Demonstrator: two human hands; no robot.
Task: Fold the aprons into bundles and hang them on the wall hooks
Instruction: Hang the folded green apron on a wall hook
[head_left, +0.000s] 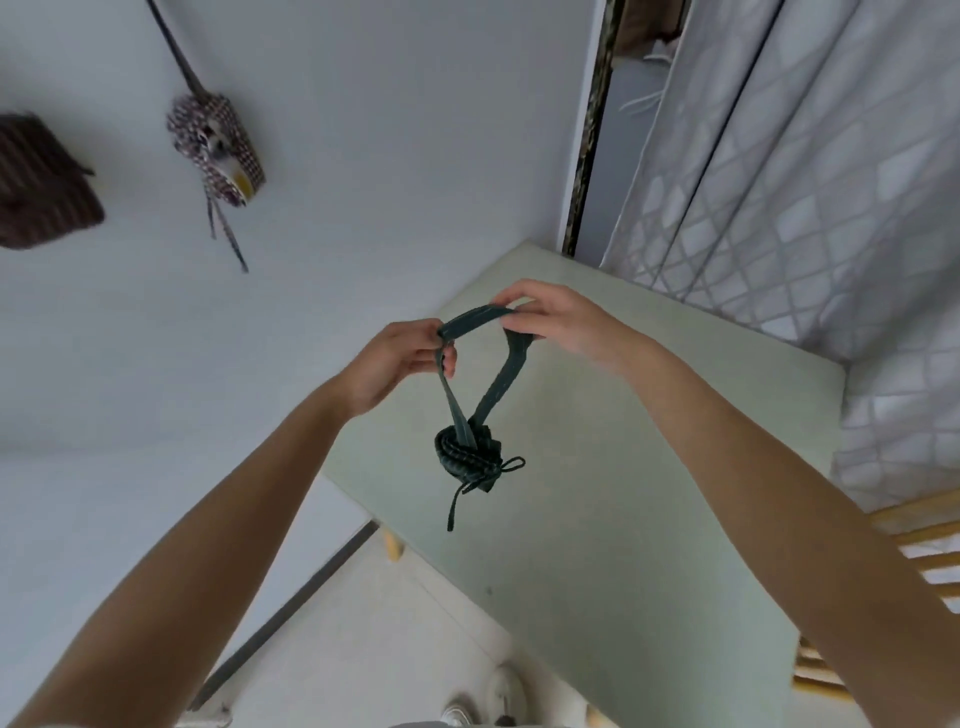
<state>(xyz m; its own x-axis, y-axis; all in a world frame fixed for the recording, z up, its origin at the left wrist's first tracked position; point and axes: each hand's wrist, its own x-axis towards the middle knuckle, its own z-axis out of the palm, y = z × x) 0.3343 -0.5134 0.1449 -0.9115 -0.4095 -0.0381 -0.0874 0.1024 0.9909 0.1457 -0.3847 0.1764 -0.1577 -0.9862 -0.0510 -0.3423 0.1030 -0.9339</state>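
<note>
Both arms reach out over the pale green table (649, 519). Left hand (395, 364) & right hand (556, 319) each pinch the dark green strap loop (475, 317), stretched betw. them. The rolled apron bundle (467, 454), tied w/ a bow, hangs below. Two more cloth bundles (218, 145) hang far left on the wall.
</note>
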